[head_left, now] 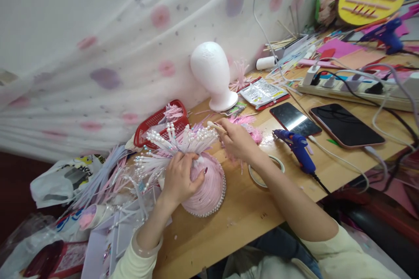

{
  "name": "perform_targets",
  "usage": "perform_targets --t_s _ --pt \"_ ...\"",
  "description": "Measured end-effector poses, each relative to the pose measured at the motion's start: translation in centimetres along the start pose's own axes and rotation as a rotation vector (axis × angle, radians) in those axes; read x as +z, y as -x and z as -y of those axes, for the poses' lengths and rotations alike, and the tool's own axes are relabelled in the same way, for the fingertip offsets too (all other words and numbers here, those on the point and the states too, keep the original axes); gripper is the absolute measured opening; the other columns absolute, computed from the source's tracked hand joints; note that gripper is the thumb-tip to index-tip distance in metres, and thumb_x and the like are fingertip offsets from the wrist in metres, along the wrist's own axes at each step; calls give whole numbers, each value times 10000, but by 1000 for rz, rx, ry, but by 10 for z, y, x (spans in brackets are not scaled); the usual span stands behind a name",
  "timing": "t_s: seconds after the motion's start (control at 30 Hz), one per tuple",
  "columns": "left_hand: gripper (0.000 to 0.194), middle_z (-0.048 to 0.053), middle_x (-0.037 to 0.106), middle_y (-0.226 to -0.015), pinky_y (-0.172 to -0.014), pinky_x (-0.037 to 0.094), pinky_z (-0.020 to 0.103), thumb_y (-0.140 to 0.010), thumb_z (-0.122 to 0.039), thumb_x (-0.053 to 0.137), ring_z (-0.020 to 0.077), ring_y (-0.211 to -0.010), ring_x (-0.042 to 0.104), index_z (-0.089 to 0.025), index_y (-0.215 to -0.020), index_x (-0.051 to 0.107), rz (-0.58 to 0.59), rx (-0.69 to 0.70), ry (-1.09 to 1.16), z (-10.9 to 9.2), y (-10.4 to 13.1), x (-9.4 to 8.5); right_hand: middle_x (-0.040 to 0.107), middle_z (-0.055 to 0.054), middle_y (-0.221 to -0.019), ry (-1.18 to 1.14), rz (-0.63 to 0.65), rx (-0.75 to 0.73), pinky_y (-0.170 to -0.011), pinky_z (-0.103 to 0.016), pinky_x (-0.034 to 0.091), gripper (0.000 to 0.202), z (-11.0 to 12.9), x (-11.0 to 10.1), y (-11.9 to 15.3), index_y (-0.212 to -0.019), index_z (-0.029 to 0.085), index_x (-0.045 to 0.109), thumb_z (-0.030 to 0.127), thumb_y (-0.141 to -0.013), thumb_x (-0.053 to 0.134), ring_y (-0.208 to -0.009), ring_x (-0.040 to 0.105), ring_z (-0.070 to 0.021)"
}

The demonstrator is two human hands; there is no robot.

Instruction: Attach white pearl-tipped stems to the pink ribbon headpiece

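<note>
On the desk before me is a pink dome-shaped headpiece point(209, 192) with a pearl-trimmed rim. A thick spray of white pearl-tipped stems point(157, 139) fans out from its top. My left hand point(181, 176) grips the headpiece near the base of those stems, thumb lying on the pink side. At the right edge of the spray, my right hand point(240, 139) is closed around a short pale stick point(218, 127) with a whitish tip; its exact kind is unclear. Part of the dome is hidden behind my left hand.
A blue glue gun point(296, 148) lies right of my right forearm, beside a tape roll point(278, 163). Two phones, the nearer one point(347, 125) charging, and a power strip point(347, 91) are farther right. Behind stand a white foam head point(212, 74) and a red basket point(157, 124).
</note>
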State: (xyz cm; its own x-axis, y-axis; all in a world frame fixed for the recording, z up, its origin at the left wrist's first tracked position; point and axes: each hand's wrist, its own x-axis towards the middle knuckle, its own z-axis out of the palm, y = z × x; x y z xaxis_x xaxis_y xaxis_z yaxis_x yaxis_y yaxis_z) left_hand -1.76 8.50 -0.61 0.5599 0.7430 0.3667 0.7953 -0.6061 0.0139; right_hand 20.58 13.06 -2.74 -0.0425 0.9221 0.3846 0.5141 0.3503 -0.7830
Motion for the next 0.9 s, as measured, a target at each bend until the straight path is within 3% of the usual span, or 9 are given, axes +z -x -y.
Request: perform_targets --t_s 0.2,0.37,0.53,0.7,0.8,0.83,0.9 --pt "159 62 679 -899 -760 469 393 -813 -245 554 263 -849 604 -208 -964 521 -47 1 0 -2 0 3 594 -35 -663 31 -223 40 -582 -288 312 282 -7 -13 6 -913 202 578 313 -1006 335 -608 540 -201" --pt "141 54 673 -864 -752 469 379 -804 -219 559 254 -831 605 -214 -937 512 -119 2 14 -3 0 6 523 2 -603 -69 -380 71 -586 -293 338 405 3 -22 35 -765 220 545 464 -1019 345 -571 504 -170" --pt "148 41 713 -891 -757 479 366 -800 -187 562 236 -825 616 -219 -939 526 -198 35 69 -3 4 8 480 25 -572 -247 -504 123 -537 -285 328 428 13 -25 66 -709 216 524 494 -1011 401 -530 454 -145" --pt "107 23 707 -810 -734 470 357 -772 -152 541 222 -781 615 -229 -846 539 -237 25 97 -4 6 10 418 35 -530 -274 -545 124 -517 -288 303 452 22 -29 79 -624 219 468 482 -992 477 -507 399 -134" --pt "78 23 695 -776 -742 467 364 -782 -162 530 220 -776 613 -226 -815 558 -224 -2 102 -5 4 11 372 38 -490 -516 -571 95 -454 -286 270 488 41 -32 85 -582 237 365 476 -1001 440 -442 338 -130" --pt "77 23 697 -776 -753 468 367 -786 -167 530 220 -781 616 -226 -815 571 -213 -8 108 -4 4 11 366 38 -485 -614 -544 64 -431 -283 266 476 49 -33 89 -593 244 349 473 -1005 419 -422 330 -132" --pt "90 28 707 -789 -792 470 376 -793 -177 532 220 -813 628 -227 -822 601 -211 -8 123 -3 4 12 386 28 -507 -713 -367 -50 -407 -281 300 439 69 -36 102 -644 258 373 489 -1016 351 -419 370 -150"
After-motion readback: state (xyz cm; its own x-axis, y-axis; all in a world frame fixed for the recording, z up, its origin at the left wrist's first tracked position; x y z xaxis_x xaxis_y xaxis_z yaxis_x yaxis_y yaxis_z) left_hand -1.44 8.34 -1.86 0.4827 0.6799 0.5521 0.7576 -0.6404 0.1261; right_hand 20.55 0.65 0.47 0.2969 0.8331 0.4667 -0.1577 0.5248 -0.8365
